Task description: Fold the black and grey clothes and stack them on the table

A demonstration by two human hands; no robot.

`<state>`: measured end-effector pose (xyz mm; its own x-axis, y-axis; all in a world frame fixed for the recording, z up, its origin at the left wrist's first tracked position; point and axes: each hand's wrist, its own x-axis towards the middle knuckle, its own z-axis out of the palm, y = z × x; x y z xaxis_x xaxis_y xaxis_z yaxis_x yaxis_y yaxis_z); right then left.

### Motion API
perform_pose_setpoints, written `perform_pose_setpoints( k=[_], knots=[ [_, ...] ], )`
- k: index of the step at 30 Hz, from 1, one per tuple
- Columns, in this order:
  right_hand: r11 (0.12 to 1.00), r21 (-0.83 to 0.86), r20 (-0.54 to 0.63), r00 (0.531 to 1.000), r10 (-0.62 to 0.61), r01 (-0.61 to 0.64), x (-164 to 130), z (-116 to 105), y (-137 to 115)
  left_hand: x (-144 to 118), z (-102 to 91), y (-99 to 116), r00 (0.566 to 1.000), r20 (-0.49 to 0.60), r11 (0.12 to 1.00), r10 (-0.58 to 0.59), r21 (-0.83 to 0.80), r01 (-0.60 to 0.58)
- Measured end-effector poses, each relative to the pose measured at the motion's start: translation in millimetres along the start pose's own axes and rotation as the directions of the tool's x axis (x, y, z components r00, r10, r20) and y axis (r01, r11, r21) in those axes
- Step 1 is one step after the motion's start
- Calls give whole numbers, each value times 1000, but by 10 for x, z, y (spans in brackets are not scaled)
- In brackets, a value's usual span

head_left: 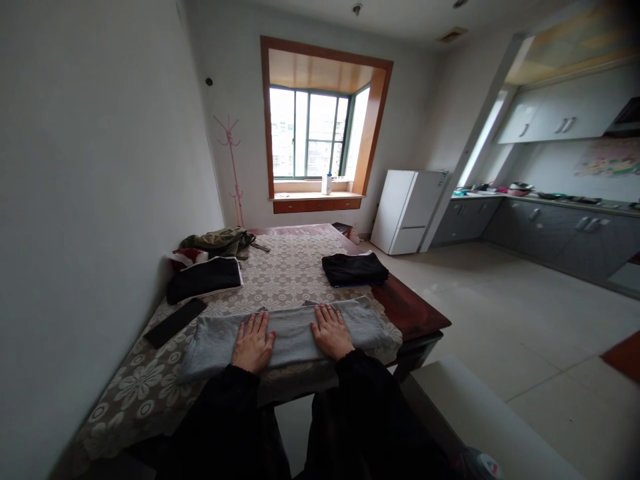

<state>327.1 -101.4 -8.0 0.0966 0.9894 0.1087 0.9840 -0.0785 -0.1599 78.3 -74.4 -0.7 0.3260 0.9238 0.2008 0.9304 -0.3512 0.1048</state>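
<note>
A grey folded cloth (pixel 293 337) lies across the near edge of the table (pixel 415 313), over a lace floral tablecloth (pixel 285 270). My left hand (pixel 253 343) rests flat on the cloth's left half, fingers spread. My right hand (pixel 331 331) presses flat on its right half, fingers apart. Neither hand grips anything. A folded black garment (pixel 354 269) sits on the table's far right. Another dark folded garment (pixel 204 278) lies at the left by the wall.
A dark flat object (pixel 175 322) lies left of the grey cloth. An olive bundle (pixel 220 241) sits at the far left corner. A white fridge (pixel 407 210), kitchen counters (pixel 545 230) and open tiled floor are to the right. A pale bench (pixel 480 420) stands near my legs.
</note>
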Motion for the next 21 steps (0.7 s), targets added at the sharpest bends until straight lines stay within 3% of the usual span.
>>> perform_pose_setpoints(
  k=[7,12,21],
  knots=[
    [989,-135,-86,995,48,-59,-31,-35,620,-67,-113,-502,997,-11,996,-73,57,73],
    [983,-180,-166,986,-1,-29,-72,-12,881,-139,-159,-865,987,-84,983,-140,105,149],
    [981,-187,-253,967,0,-50,-99,120,882,-153,-128,-934,988,-86,982,-125,132,135]
  ],
)
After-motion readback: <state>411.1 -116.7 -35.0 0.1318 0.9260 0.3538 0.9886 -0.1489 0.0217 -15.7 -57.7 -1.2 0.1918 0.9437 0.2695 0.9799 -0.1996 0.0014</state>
